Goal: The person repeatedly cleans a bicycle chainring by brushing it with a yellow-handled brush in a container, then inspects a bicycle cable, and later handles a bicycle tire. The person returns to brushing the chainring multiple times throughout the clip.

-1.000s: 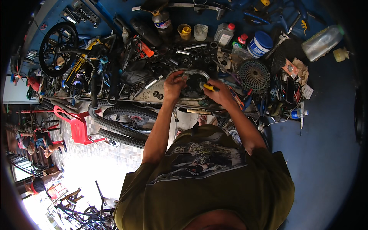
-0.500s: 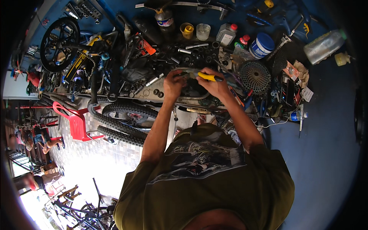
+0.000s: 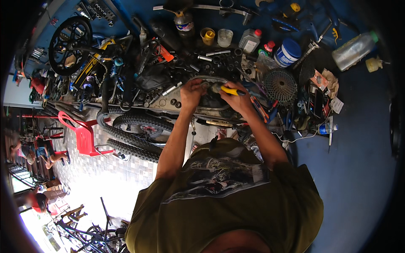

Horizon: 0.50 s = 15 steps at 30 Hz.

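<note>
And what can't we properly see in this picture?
In the head view:
Anything in the left hand: too small and dark, partly covered by it.
Tip of the yellow tool in the right hand: dark, blurred.
Floor: partly washed out by glare.

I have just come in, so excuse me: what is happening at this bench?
A person stands at a cluttered bench, both hands over a dark tray with a metal rim. The right hand holds a yellow-and-black tool. The left hand is close by, its fingers bent; what they may hold is too dark to tell. A toothed sprocket cluster lies to the right.
</note>
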Each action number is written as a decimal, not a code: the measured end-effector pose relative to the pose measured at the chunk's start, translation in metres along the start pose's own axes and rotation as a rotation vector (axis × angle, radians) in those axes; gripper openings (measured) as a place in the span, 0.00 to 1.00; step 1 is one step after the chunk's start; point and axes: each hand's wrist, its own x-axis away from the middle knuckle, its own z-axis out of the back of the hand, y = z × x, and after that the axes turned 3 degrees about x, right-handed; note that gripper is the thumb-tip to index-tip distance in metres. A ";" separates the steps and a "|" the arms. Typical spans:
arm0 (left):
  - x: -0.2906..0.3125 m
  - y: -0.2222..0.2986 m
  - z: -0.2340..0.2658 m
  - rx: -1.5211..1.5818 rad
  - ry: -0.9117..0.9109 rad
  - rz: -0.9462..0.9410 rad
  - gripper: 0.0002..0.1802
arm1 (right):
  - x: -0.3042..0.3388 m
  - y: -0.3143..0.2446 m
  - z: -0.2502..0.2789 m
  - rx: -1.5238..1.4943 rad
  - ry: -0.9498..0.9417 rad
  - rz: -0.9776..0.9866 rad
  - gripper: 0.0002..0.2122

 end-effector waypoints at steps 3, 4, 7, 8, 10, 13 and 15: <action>-0.007 -0.002 0.009 0.164 -0.057 0.085 0.17 | 0.006 0.019 0.002 -0.002 -0.072 -0.125 0.15; -0.007 -0.004 0.009 0.206 -0.068 0.114 0.16 | 0.006 0.026 0.001 -0.074 -0.081 -0.146 0.16; -0.009 -0.006 0.007 0.277 -0.100 0.175 0.16 | 0.008 0.045 0.000 -0.235 -0.138 -0.196 0.22; -0.010 -0.007 0.006 0.266 -0.110 0.177 0.16 | 0.010 0.052 0.004 -0.302 -0.152 -0.264 0.21; -0.011 -0.007 0.006 0.181 -0.120 0.164 0.14 | 0.012 0.062 0.008 -0.439 -0.193 -0.397 0.20; -0.013 -0.005 0.009 -0.172 -0.134 -0.011 0.10 | 0.014 0.040 0.045 -0.511 -0.131 -0.497 0.16; -0.016 -0.002 0.010 -0.590 -0.157 -0.294 0.07 | 0.018 0.058 0.054 -0.567 -0.117 -0.475 0.13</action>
